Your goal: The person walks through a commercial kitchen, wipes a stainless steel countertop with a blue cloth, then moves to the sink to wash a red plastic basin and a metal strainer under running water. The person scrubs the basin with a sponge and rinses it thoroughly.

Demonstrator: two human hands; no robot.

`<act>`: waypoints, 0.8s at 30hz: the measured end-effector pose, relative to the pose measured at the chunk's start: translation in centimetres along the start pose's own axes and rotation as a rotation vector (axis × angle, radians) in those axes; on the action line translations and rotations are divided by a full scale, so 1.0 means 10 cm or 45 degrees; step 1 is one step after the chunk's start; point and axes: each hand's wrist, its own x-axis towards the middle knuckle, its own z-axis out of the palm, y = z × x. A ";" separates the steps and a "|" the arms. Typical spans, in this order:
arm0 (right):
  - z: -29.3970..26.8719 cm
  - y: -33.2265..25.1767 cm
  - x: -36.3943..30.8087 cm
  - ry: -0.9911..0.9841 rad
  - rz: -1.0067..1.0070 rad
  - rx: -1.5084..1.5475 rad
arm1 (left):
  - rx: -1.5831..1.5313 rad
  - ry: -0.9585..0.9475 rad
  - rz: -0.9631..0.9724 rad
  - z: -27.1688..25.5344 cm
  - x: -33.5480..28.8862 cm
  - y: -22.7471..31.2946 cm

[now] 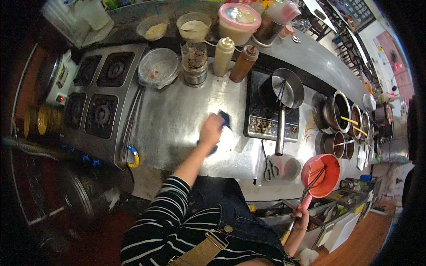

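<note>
My left hand (210, 132) is closed on a small dark blue cloth (224, 119), pressed to the steel counter (168, 128). My right hand (300, 219) grips the handle of a red plastic dipper (331, 181), held out past the counter's front edge. A wire whisk (314, 181) leans inside the dipper, its shaft running back toward the same hand. To the right of the cloth, a steel saucepan (293, 91) sits on a black induction cooker (261, 124) with another whisk in it. Green-handled scissors (270, 168) are below the cooker.
Left of the counter is a gas stove (103, 113) with several burners. Along the back stand a cream squeeze bottle (223, 57), a brown squeeze bottle (244, 64), a plastic-covered bowl (158, 67) and a pink-lidded tub (239, 24). Steel pots (336, 108) with utensils line the right.
</note>
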 end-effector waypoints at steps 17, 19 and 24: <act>0.19 0.10 0.04 -0.143 0.050 0.136 | 0.266 -0.170 -0.216 0.25 1.62 -0.43; 0.19 0.10 0.02 -0.087 0.050 0.093 | 0.260 -0.250 -0.122 0.26 1.43 -0.41; 0.15 0.01 0.05 0.024 0.056 0.013 | -0.017 -0.422 0.181 0.29 0.50 0.08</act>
